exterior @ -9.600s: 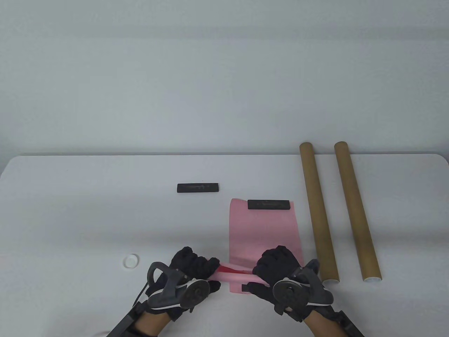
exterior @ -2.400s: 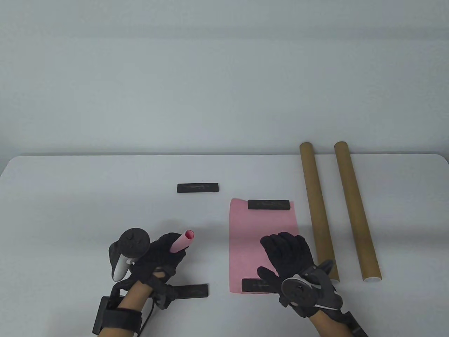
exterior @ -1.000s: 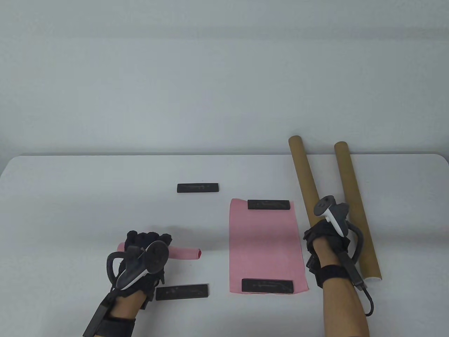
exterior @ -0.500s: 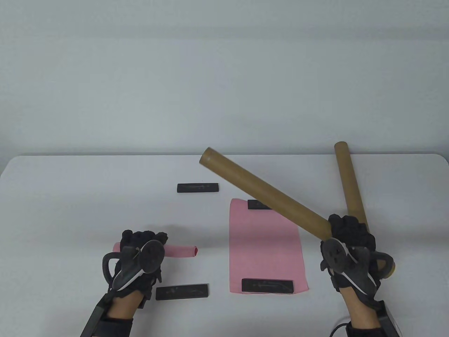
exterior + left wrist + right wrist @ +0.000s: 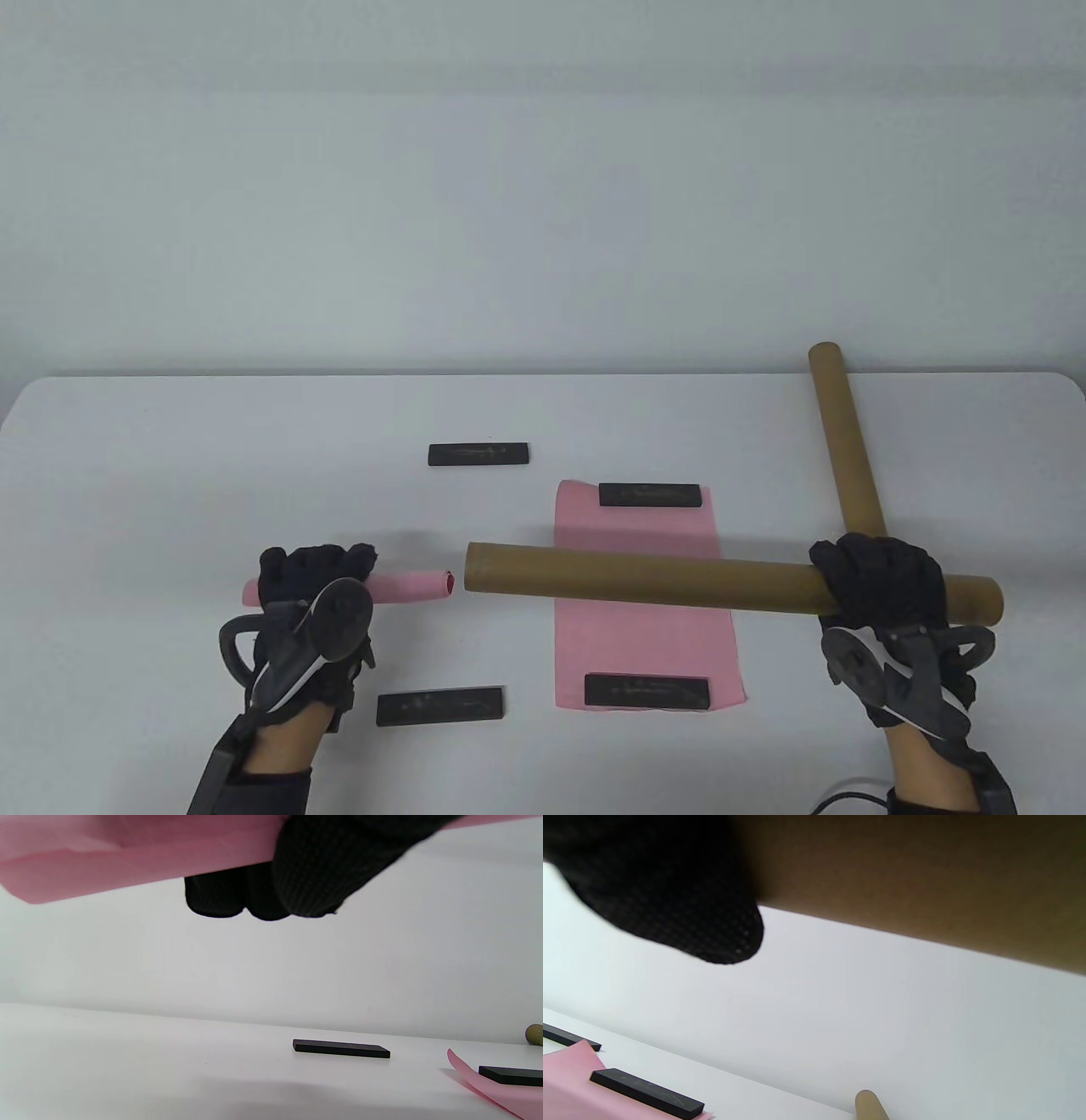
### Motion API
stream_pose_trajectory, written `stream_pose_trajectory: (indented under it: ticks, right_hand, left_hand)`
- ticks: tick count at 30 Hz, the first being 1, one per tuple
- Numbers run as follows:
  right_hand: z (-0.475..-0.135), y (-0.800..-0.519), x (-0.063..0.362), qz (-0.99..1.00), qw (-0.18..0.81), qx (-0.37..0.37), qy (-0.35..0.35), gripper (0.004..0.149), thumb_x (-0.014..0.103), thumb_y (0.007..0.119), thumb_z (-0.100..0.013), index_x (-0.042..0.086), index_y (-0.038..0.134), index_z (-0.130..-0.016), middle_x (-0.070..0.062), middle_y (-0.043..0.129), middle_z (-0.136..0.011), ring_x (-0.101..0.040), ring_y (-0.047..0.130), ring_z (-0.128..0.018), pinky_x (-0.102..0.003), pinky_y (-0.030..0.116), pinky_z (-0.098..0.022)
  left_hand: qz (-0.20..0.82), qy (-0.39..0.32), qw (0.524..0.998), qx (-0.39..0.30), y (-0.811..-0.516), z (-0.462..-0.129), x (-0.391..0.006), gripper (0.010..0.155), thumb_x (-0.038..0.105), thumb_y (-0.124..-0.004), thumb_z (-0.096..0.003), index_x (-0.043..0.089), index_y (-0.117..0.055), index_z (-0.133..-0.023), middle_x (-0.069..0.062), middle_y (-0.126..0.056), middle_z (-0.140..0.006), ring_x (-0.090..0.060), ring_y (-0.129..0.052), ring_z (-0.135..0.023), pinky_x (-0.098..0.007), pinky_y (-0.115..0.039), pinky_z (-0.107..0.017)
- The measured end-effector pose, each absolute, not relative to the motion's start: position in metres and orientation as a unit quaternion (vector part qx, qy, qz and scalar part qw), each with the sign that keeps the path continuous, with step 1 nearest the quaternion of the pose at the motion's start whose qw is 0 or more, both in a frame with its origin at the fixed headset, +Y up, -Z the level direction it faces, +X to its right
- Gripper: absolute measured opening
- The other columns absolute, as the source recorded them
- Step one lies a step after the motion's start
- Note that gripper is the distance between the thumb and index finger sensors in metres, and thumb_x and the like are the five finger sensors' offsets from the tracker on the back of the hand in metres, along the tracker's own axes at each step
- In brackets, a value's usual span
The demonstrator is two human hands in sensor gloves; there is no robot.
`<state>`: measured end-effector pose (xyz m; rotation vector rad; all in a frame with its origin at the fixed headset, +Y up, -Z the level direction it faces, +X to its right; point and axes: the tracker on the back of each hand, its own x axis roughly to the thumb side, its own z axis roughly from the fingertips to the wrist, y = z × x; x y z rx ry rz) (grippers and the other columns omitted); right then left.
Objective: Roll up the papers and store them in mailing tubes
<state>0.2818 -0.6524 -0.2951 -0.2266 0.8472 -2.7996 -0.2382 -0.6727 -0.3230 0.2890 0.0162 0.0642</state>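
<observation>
My left hand (image 5: 316,567) grips a rolled pink paper (image 5: 407,586), held level above the table, its open end pointing right. In the left wrist view the roll (image 5: 127,853) crosses the top under my fingers (image 5: 305,870). My right hand (image 5: 878,581) grips a brown mailing tube (image 5: 645,580) near its right end and holds it level across the table. The tube's open left end (image 5: 473,569) sits just right of the roll's end, a small gap between them. The right wrist view shows the tube (image 5: 925,878) close up.
A flat pink sheet (image 5: 645,543) lies under the tube, pinned by black bar weights at its far edge (image 5: 651,495) and near edge (image 5: 646,692). Two more black bars (image 5: 479,454) (image 5: 439,706) lie on the table. A second mailing tube (image 5: 844,441) lies at the right.
My right hand has swung the tube from a diagonal to level, its open end now facing the roll. My left hand has shifted slightly left and up with the roll.
</observation>
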Motion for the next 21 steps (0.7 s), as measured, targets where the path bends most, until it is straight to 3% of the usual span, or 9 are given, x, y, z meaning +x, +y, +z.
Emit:
stream_pose_trajectory:
  ticks: [10, 15, 18, 21]
  right_hand:
    - [-0.294, -0.653, 0.266, -0.946, 0.118, -0.097, 0.286, 0.064, 0.036, 0.105, -0.037, 0.033, 0.072, -0.092, 0.001, 0.077, -0.094, -0.033, 0.085, -0.085, -0.061, 0.07, -0.069]
    - [-0.296, -0.655, 0.264, -0.947, 0.124, -0.098, 0.279, 0.064, 0.036, 0.105, -0.037, 0.033, 0.072, -0.092, 0.001, 0.077, -0.094, -0.033, 0.085, -0.085, -0.061, 0.07, -0.068]
    - [-0.295, -0.654, 0.264, -0.947, 0.127, -0.099, 0.277, 0.064, 0.036, 0.105, -0.037, 0.033, 0.072, -0.092, 0.001, 0.077, -0.094, -0.033, 0.085, -0.084, -0.061, 0.07, -0.068]
    - [-0.295, -0.655, 0.262, -0.948, 0.123, -0.105, 0.272, 0.064, 0.036, 0.105, -0.037, 0.033, 0.072, -0.092, 0.001, 0.077, -0.094, -0.033, 0.085, -0.084, -0.061, 0.071, -0.068]
  left_hand:
    - [-0.009, -0.052, 0.987, 0.155, -0.672, -0.317, -0.21, 0.047, 0.034, -0.088, -0.0413, 0.038, -0.079, -0.088, 0.004, -0.092, -0.08, -0.022, -0.096, -0.078, -0.056, -0.057, -0.074]
    - [-0.033, -0.131, 0.98, 0.143, -0.671, -0.308, -0.182, 0.072, 0.041, -0.092, -0.0382, 0.028, -0.06, -0.102, 0.006, -0.088, -0.084, -0.015, -0.098, -0.066, -0.052, -0.064, -0.073]
    - [-0.044, -0.159, 0.979, 0.117, -0.67, -0.304, -0.169, 0.097, 0.052, -0.094, -0.0329, 0.018, -0.043, -0.108, -0.002, -0.075, -0.098, -0.015, -0.094, -0.071, -0.053, -0.06, -0.075]
    - [-0.043, -0.198, 0.971, 0.125, -0.672, -0.296, -0.157, 0.107, 0.058, -0.092, -0.0312, 0.013, -0.035, -0.109, -0.008, -0.066, -0.104, -0.016, -0.091, -0.075, -0.055, -0.058, -0.075]
